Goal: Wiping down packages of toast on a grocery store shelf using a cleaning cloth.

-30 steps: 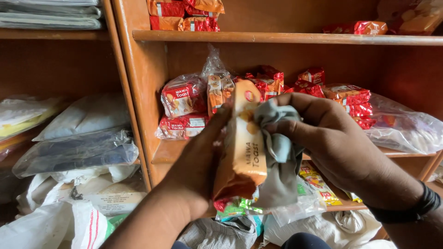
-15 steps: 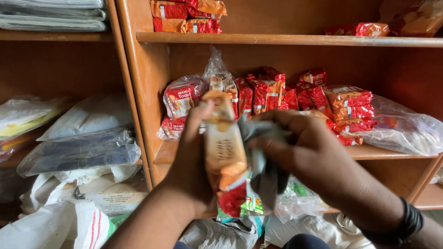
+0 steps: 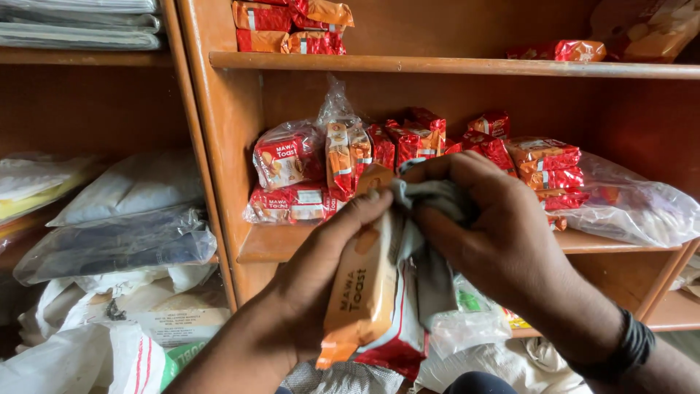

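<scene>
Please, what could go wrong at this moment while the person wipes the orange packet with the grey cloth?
1. The left hand grips the orange packet only from one side, so the pressing right hand with the grey cloth might crush or drop it.
2. The hands work close to the red packets piled loosely on the wooden shelf; a knock could topple some.

In my left hand (image 3: pixel 321 270) I hold a long orange packet of toast (image 3: pixel 362 292), standing nearly upright with its top tipped slightly to the right, in front of the wooden shelves. Its lower end shows red and white. My right hand (image 3: pixel 496 233) presses a crumpled grey cloth (image 3: pixel 430 219) against the packet's upper right side.
</scene>
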